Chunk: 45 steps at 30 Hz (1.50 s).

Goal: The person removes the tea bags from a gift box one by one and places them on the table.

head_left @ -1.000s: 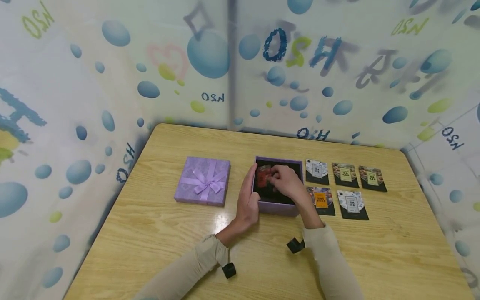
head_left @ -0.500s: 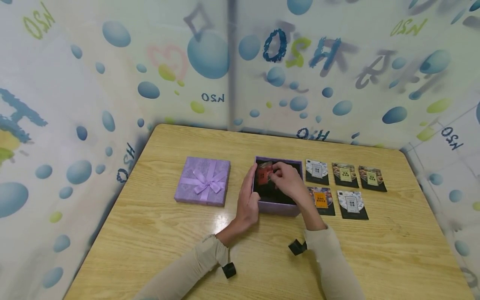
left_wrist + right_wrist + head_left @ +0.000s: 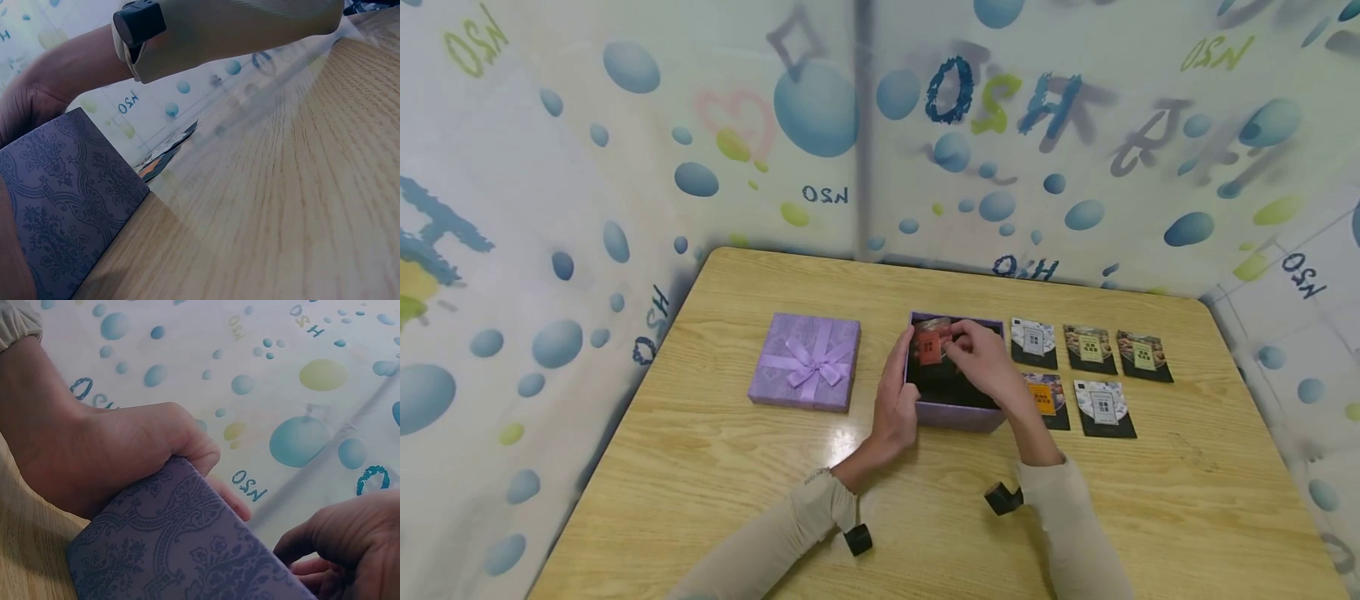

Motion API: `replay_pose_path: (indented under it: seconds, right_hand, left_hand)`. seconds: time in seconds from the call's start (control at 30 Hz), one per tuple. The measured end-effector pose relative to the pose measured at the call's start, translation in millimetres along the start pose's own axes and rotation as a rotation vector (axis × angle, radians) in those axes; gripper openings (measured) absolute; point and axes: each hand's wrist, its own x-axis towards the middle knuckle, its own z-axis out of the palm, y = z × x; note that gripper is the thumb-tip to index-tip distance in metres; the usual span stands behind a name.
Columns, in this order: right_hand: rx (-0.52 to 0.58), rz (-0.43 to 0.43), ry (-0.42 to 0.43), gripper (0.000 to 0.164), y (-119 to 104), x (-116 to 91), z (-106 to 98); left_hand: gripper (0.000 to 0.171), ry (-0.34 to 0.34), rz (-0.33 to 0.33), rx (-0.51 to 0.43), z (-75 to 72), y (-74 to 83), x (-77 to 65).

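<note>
A purple patterned gift box (image 3: 958, 418) with a dark inside stands uncovered on the wooden table. My left hand (image 3: 896, 404) holds its left side, the fingers along the wall and the thumb at the near-left corner. Over the box's left part my right hand (image 3: 987, 364) pinches the right edge of a small packet (image 3: 931, 347) with a red label and a clear upper end. In the right wrist view, the left hand (image 3: 134, 450) grips the box corner, while the right hand's (image 3: 356, 544) fingertips are hidden behind the box wall (image 3: 175, 544).
Left of the box lies its purple lid (image 3: 805, 364) with a ribbon bow. To the right, several flat packets lie in two rows, among them a white one (image 3: 1033, 342), a green-labelled one (image 3: 1090, 350) and an orange-labelled one (image 3: 1048, 404). A patterned curtain (image 3: 700, 125) surrounds the table.
My right hand has shifted slightly to the right and the packet in it has tilted up, so more of its face shows. The left hand and the box have stayed put.
</note>
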Motion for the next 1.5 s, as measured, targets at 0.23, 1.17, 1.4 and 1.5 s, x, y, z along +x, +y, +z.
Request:
replay_pose_path:
  seconds: [0.23,1.17,1.4,1.5]
  right_hand:
    - [0.031,-0.040,-0.002,0.034,2,-6,-6]
    - [0.087,-0.025,0.000,0.042,3,-26,-24]
    - [0.131,-0.012,-0.003,0.042,4,-28,-27]
    - [0.130,-0.007,-0.003,0.041,5,-27,-28]
  left_hand:
    - [0.090,-0.011,-0.002,0.000,0.8,-1.3,0.5]
    - [0.092,-0.006,-0.019,-0.017,1.4,0.7,1.4]
    - [0.092,0.000,-0.030,-0.026,1.1,-0.2,1.5]
    - [0.092,0.004,-0.032,-0.028,0.8,-0.4,1.3]
